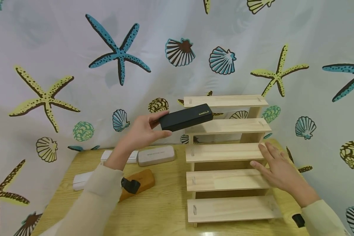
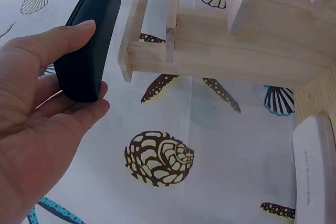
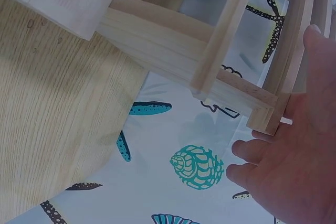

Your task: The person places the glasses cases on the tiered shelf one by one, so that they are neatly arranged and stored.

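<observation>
Fingers of my left hand (image 1: pixel 140 132) grip a black glasses case (image 1: pixel 186 118) by its left end, mid-frame; its long axis points rightward, rising slightly, toward a stepped wooden rack (image 1: pixel 224 153). Farther off, my right hand (image 1: pixel 280 170) touches the rack, fingers loose.

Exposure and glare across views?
Head: brightest, small glare patch on the table at the bottom edge, gold lettering on the black case shows; left wrist: dimmer, black case nearly featureless; right wrist: also dim, table grain visible.

Black case (image 1: pixel 186 118) — gold-lettered, tilted, aloft near wooden rack (image 1: pixel 224 152).
</observation>
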{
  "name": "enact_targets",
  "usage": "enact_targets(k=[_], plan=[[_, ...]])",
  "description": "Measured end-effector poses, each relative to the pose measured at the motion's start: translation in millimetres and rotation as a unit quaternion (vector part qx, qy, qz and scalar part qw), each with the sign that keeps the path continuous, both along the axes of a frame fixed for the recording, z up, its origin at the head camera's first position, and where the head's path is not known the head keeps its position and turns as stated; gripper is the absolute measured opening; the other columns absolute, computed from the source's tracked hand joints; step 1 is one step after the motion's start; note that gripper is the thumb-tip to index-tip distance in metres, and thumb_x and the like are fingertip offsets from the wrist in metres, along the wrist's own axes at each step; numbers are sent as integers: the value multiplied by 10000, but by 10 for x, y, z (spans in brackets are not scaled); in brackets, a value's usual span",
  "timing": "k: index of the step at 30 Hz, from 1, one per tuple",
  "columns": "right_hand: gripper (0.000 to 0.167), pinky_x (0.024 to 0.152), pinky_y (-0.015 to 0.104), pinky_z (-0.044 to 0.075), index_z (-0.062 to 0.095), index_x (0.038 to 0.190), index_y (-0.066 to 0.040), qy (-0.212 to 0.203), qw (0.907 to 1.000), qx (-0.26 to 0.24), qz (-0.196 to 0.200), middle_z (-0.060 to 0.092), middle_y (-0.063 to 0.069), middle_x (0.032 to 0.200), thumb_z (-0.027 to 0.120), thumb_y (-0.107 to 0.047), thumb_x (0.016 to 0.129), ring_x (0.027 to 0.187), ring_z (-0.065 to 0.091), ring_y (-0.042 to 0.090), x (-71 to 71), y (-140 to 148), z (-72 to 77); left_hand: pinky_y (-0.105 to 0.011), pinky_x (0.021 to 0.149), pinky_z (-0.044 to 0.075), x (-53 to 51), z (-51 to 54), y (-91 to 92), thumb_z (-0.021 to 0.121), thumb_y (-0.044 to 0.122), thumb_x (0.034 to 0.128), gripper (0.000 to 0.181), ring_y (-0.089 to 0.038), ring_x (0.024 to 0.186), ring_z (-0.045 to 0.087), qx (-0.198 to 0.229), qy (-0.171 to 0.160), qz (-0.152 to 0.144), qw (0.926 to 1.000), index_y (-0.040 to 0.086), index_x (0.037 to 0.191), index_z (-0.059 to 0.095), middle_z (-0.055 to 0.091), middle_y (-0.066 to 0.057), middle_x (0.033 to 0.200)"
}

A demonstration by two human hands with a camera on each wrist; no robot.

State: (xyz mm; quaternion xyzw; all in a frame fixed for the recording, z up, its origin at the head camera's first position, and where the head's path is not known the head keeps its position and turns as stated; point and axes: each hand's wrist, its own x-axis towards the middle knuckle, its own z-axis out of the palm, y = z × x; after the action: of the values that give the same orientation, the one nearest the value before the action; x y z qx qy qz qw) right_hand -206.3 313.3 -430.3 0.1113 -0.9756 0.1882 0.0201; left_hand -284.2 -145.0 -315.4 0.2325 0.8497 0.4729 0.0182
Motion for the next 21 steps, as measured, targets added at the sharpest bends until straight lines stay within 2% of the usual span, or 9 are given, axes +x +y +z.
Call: enact_targets(k=[6, 11, 14, 16, 18, 20, 21], plan=[[873, 1208, 768, 140, 158, 1687, -28, -7, 10000, -2, -4, 93, 337, 1722, 481, -574, 1087, 1520, 231, 609, -5, -9, 12, -421, 1195, 443, -129, 136, 324, 825, 168, 926, 742, -262, 1462, 533, -116, 126, -155, 9997, 99, 1582, 484, 536, -116, 1585], [875, 1204, 774, 138, 164, 1685, -26, 3, 10000, 73, -3, 98, 336, 1721, 476, -581, 1086, 1520, 225, 614, -21, -7, 1, -413, 1195, 445, -248, 189, 541, 807, 132, 933, 736, -257, 1482, 511, -18, 102, -379, 9992, 72, 1585, 472, 515, -123, 1602], [874, 1203, 776, 138, 165, 1686, -28, 9, 9999, 103, 5, 98, 332, 1723, 474, -583, 1086, 1522, 236, 602, -21, -4, -16, -401, 1152, 474, -303, 211, 654, 806, 142, 935, 726, -260, 1455, 540, -131, 175, -391, 9990, 90, 1583, 482, 532, -125, 1586], [874, 1202, 777, 136, 166, 1686, -28, 12, 10000, 87, 7, 97, 330, 1724, 477, -581, 1085, 1522, 241, 599, -17, -7, -19, -378, 1055, 498, -343, 231, 725, 807, 164, 938, 723, -254, 1375, 598, -281, 261, -379, 9985, 105, 1583, 486, 545, -120, 1573], [874, 1198, 782, 138, 166, 1685, -26, 25, 10000, 71, 7, 99, 334, 1722, 479, -579, 1086, 1518, 243, 604, -13, -13, -17, -349, 925, 502, -393, 247, 798, 813, 186, 934, 728, -231, 1227, 640, -419, 333, -348, 9980, 122, 1584, 490, 574, -114, 1542], [873, 1193, 788, 137, 166, 1684, -24, 49, 10000, 46, 0, 102, 339, 1719, 484, -574, 1085, 1511, 232, 623, -11, -17, -15, -324, 787, 473, -443, 258, 867, 817, 198, 930, 737, -207, 994, 627, -520, 381, -341, 9973, 137, 1587, 489, 616, -118, 1485], [873, 1191, 791, 137, 166, 1685, -24, 56, 10000, 33, -4, 102, 340, 1718, 485, -573, 1085, 1512, 225, 626, -10, -20, -13, -320, 724, 442, -470, 261, 900, 817, 199, 929, 740, -206, 877, 579, -556, 418, -355, 9969, 140, 1589, 487, 635, -124, 1450]])
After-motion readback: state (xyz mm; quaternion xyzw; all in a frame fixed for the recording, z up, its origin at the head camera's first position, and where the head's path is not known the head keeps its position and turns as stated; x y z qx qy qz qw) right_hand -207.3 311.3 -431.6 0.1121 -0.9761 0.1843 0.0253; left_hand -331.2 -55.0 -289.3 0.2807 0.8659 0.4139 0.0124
